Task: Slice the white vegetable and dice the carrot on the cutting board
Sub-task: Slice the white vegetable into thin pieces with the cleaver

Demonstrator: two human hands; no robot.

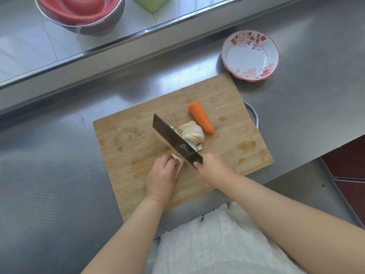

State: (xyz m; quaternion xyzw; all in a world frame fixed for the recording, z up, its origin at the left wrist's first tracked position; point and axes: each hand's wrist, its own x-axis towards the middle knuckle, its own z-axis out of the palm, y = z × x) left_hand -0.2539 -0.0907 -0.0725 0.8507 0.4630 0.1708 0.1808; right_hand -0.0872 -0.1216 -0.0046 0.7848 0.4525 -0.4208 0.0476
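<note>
A wooden cutting board (126, 139) lies on the steel counter. My left hand (161, 177) presses down on the uncut piece of the white vegetable (178, 162), mostly hidden under my fingers. My right hand (214, 166) grips the handle of a dark cleaver (175, 141), whose blade stands across the board right beside my left fingers. A fanned pile of white slices (192, 135) lies just beyond the blade. A whole carrot piece (200, 116) rests past the slices, untouched.
A white bowl with red flowers (249, 55) stands on the counter beyond the board's far right corner. On the raised ledge at the back sit a steel bowl holding a red one (83, 14) and a green container (152, 3). The counter's edge drops off at the right.
</note>
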